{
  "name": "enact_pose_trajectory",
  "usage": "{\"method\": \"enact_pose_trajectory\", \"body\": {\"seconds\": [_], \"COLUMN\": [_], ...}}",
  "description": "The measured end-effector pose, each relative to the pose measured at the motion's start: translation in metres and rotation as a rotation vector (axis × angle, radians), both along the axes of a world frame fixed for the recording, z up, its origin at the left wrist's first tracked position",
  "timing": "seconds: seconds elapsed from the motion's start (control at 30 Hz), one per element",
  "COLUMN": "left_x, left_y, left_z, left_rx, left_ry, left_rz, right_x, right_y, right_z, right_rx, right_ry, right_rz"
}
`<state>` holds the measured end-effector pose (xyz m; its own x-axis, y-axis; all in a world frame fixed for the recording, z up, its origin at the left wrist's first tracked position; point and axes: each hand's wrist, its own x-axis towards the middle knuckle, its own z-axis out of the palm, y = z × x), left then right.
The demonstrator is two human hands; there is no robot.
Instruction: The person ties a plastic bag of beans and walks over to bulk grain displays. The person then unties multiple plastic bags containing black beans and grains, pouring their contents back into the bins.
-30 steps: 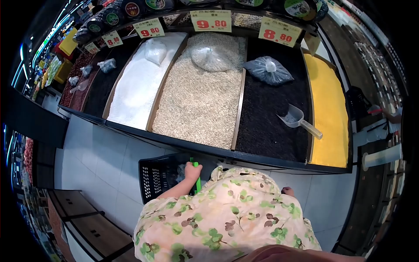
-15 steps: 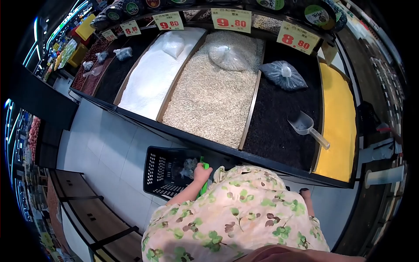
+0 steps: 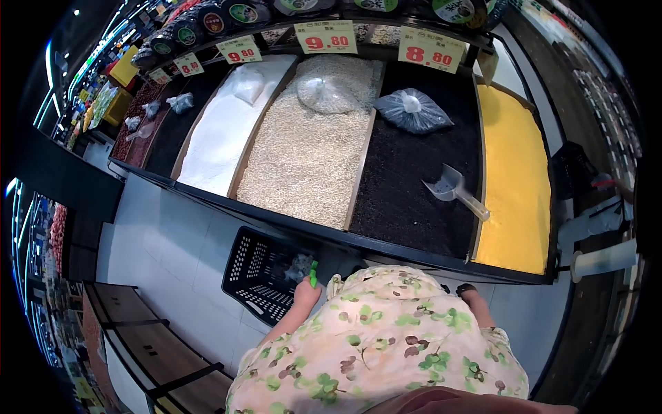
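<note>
A black plastic shopping basket [image 3: 238,276] with perforated sides hangs low at my left, in front of the display bins. My left hand [image 3: 307,293] is closed around its bright green handle [image 3: 314,274]. Inside the basket lies a clear plastic bag [image 3: 299,266] with greyish contents that I cannot make out. My right hand [image 3: 467,291] hangs low on the right, close to the bin edge; it looks dark and small, and its fingers do not show clearly. The nearest bin to it holds black grain [image 3: 414,214], with a clear plastic scoop [image 3: 455,193] lying on top.
Open bins stand ahead: white grain [image 3: 217,138], beige grain [image 3: 303,159] and yellow grain [image 3: 514,186]. Tied bags, including a dark one [image 3: 414,110], lie on several. Price signs [image 3: 325,36] line the back. A wooden-fronted counter [image 3: 138,328] stands at lower left on the tiled floor [image 3: 165,234].
The bins have shifted left in view as the camera turned slightly right. The basket has tilted a little, still held by the handle. My right hand appears slightly farther left.
</note>
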<state>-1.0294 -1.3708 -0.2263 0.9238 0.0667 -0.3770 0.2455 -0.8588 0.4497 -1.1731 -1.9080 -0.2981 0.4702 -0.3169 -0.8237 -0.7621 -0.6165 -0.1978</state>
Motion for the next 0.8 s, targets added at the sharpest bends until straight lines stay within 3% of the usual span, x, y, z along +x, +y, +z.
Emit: {"method": "enact_pose_trajectory", "body": {"seconds": [0.07, 0.17, 0.27, 0.4, 0.5, 0.67, 0.8], "left_x": [-0.004, -0.004, 0.005, 0.011, 0.014, 0.016, 0.017], "left_y": [0.007, 0.02, 0.036, 0.036, 0.03, 0.033, 0.034], "left_z": [0.001, 0.011, 0.028, 0.027, 0.031, 0.031, 0.031], "left_rx": [0.07, 0.176, 0.261, 0.245, 0.27, 0.244, 0.227], "left_ry": [0.017, -0.006, -0.001, 0.017, -0.002, -0.005, 0.004], "left_rz": [0.012, 0.054, 0.093, 0.109, 0.103, 0.087, 0.074], "right_x": [-0.007, -0.013, 0.005, 0.02, 0.042, 0.068, 0.089], "right_y": [-0.012, -0.007, 0.017, 0.033, 0.055, 0.078, 0.072], "right_z": [-0.038, -0.029, 0.035, 0.077, 0.145, 0.238, 0.243], "right_rx": [0.058, 0.136, 0.169, 0.149, 0.052, 0.316, 0.304], "right_ry": [0.141, 0.116, 0.245, 0.215, 0.061, -0.514, -0.936], "right_rz": [-0.019, 0.089, 0.203, 0.376, 0.522, 0.077, -0.192]}}
